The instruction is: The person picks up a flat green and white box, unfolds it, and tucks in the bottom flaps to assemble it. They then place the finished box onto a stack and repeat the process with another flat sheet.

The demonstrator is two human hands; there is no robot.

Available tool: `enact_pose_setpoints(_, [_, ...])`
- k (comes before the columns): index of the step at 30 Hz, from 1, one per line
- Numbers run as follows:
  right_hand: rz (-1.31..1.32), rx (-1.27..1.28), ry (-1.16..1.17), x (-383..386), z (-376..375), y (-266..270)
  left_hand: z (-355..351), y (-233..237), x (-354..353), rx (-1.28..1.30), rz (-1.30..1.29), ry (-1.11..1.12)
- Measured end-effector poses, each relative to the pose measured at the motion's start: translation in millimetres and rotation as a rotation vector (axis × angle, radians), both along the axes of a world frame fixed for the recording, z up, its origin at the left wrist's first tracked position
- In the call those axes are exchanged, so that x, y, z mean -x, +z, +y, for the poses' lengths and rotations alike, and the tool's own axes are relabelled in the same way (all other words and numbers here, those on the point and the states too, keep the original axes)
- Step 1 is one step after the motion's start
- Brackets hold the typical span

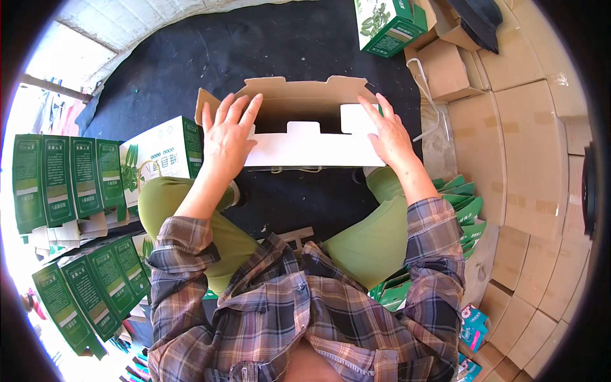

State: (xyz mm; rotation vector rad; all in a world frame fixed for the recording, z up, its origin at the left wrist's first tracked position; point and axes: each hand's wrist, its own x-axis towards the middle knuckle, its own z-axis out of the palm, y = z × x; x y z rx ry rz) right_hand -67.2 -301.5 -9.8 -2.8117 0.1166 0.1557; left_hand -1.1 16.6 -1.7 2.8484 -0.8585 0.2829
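Presently, left hand (389, 135) and right hand (229, 137), fingers splayed, touch open gift carton (315, 150) at 12 o'clock; interior shadowed; green-and-white printed boxes (57, 178), 9 o'clock, small print illegible

The carton (299, 99) before me is matt brown cardboard inside, its flap (312, 149) smooth white card. Dark cloth (191, 63) covers the floor, and my checked shirt (254, 312) is soft-looking, matt woven cloth.
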Motion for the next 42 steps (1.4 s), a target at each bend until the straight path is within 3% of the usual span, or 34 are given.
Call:
enact_pose_setpoints(2, [0.004, 0.002, -0.001, 0, 0, 0, 2, 9, 0, 0.032, -0.076, -0.034])
enact_pose_setpoints(6, [-0.025, 0.041, 0.007, 1, 0, -3, 7, 16, -5, 0.283, -0.279, 0.113])
enact_pose_setpoints(8, [-0.032, 0.049, 0.01, 0, 0, -3, 10, 10, -6, 0.809, 0.124, 0.27])
enact_pose_setpoints(10, [-0.024, 0.048, 0.005, 0, 0, -2, 14, -1, -8, 0.813, 0.14, 0.241])
enact_pose_setpoints(13, [-0.011, 0.033, -0.002, -1, 1, -1, 15, -12, -5, 0.581, 0.322, 0.068])
enact_pose_setpoints(14, [-0.01, 0.034, -0.003, 0, 0, -2, 16, -14, -4, 0.435, 0.447, 0.094])
enact_pose_setpoints(16, [-0.064, 0.022, 0.036, 0, -1, -4, 20, -22, -2, 0.187, 0.357, -0.05])
enact_pose_setpoints(20, [-0.078, -0.033, -0.004, 1, 0, -3, 17, -17, -5, 0.168, 0.4, 0.008])
enact_pose_setpoints(22, [-0.217, -0.229, -0.047, 0, -4, -9, 18, -19, -9, 0.225, 0.446, 0.06])
enact_pose_setpoints(25, [-0.105, -0.266, -0.182, 0, -3, -6, 18, -20, -9, 0.239, 0.432, 0.062])
enact_pose_setpoints(27, [-0.204, -0.251, -0.099, 1, -10, -15, 20, -26, -12, 0.243, 0.416, 0.053])
enact_pose_setpoints(28, [-0.304, -0.235, -0.013, 1, -13, -18, 23, -33, -15, 0.326, 0.413, 0.12])
enact_pose_setpoints(32, [-0.272, -0.279, -0.071, -3, -24, -24, 31, -44, -29, 0.623, 0.375, 0.354])
enact_pose_setpoints(34, [-0.299, -0.277, -0.047, -2, -25, -24, 29, -40, -30, 0.617, 0.463, 0.416])
enact_pose_setpoints(36, [-0.268, -0.284, -0.055, -1, -23, -20, 23, -41, -25, 0.518, 0.274, 0.241])
enact_pose_setpoints(40, [-0.107, -0.256, -0.101, -1, -21, -12, 10, -42, -17, 0.261, 0.472, 0.251])
enact_pose_setpoints(42, [-0.114, -0.223, -0.095, 1, -15, -8, 8, -45, -17, 0.248, 0.473, 0.258])
